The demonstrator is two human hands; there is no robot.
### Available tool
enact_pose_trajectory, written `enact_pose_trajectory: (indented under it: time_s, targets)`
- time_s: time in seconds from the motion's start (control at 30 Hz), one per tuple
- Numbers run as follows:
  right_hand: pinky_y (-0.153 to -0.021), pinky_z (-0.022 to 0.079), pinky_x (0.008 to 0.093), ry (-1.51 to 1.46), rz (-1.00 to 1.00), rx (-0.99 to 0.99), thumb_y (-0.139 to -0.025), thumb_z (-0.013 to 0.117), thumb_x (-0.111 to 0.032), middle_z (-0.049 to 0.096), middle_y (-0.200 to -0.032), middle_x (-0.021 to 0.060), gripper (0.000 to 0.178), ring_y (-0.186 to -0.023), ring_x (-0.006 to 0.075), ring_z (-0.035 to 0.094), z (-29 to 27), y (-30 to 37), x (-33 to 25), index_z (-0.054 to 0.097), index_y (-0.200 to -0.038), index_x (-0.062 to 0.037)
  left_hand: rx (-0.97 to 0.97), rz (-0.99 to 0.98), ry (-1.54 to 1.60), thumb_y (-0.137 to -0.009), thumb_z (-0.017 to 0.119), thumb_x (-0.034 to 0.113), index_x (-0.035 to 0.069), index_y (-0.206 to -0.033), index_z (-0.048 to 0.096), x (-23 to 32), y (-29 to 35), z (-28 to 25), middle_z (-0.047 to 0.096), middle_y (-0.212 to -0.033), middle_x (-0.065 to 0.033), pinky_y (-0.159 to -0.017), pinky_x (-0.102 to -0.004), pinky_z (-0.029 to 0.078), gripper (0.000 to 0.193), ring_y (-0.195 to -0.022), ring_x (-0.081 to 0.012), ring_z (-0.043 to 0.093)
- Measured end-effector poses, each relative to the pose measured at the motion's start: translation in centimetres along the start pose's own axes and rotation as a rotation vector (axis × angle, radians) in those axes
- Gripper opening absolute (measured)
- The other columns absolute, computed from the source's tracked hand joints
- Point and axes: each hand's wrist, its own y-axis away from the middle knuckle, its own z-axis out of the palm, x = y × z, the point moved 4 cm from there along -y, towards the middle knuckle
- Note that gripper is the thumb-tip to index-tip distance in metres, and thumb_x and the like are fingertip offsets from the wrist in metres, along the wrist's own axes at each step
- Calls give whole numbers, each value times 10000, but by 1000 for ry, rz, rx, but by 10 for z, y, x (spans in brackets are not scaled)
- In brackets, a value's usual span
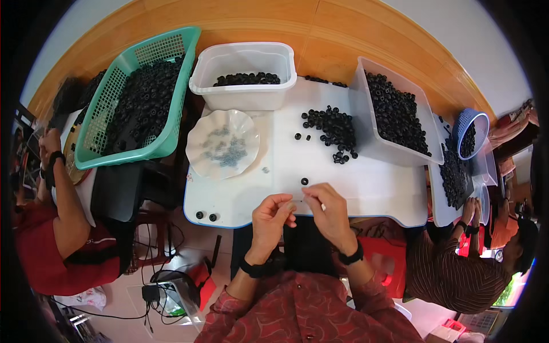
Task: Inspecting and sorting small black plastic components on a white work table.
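My left hand (270,224) and my right hand (331,216) meet over the near edge of the white table (269,197). Both are closed in a pinch, fingertips almost together. Something thin and tiny seems to lie between them, too small to name. Just beyond my fingers sits one small black ring-shaped piece (304,181). Two more black pieces (206,216) stand at the table's near left corner. A loose pile of such pieces (331,128) is spread farther back on the right. To the left, a scalloped white plate (199,163) holds many tiny, clear greyish bits.
A green basket (86,134) of black pieces stands at the far left, beside a white tub (243,97). At the right is a translucent bin (374,143) full of them, then a blue basket (462,128). People sit working at left (63,246) and right (457,268).
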Motion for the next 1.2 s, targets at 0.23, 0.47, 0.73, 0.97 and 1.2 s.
enact_pose_trajectory:
  time_s: [0.23, 0.47, 0.73, 0.97, 1.2]
  targets:
    - [-673, 506, 249, -454, 221, 43, -899, 613, 25, 616, -886, 82, 115, -790, 153, 638, 13, 34, 6, 644, -1009, 10, -100, -31, 64, -936, 615, 51, -23, -1159, 593, -1, 0, 14, 646, -858, -57, -563, -212, 541, 236, -672, -81, 598]
    - [-672, 512, 232, -368, 176, 125, -903, 611, 25, 610, -933, 77, 72, -771, 131, 636, 8, 37, 17, 615, -975, 20, -65, -34, -136, -921, 616, 37, 5, -1111, 627, 2, -9, 24, 637, -824, -69, -562, -253, 525, 193, -671, -129, 613]
    - [-613, 494, 216, -341, 251, 153, -928, 605, -14, 600, -914, 47, 52, -704, 93, 611, 1, 48, 22, 608, -974, 9, -71, 594, -1104, -782, 579, -86, 58, -1133, 643, 35, -37, 44, 549, -986, -177, -658, -386, 503, 384, -805, -340, 596]
    - [-615, 495, 214, -307, 225, 165, -920, 607, 3, 592, -910, 49, 60, -704, 94, 610, 2, 53, 20, 610, -979, 11, -183, 548, -1269, -753, 606, -49, 29, -1102, 633, 26, -47, 44, 517, -1031, -202, -691, -422, 510, 359, -877, -376, 579]
    - [-626, 504, 222, -438, 269, 216, -909, 625, 3, 598, -916, 59, 70, -708, 102, 616, -1, 49, 11, 614, -978, 7, -196, -21, -257, -868, 630, -40, -13, -1044, 634, 16, -37, 19, 649, -993, -136, -733, -321, 579, 179, -877, -226, 677]
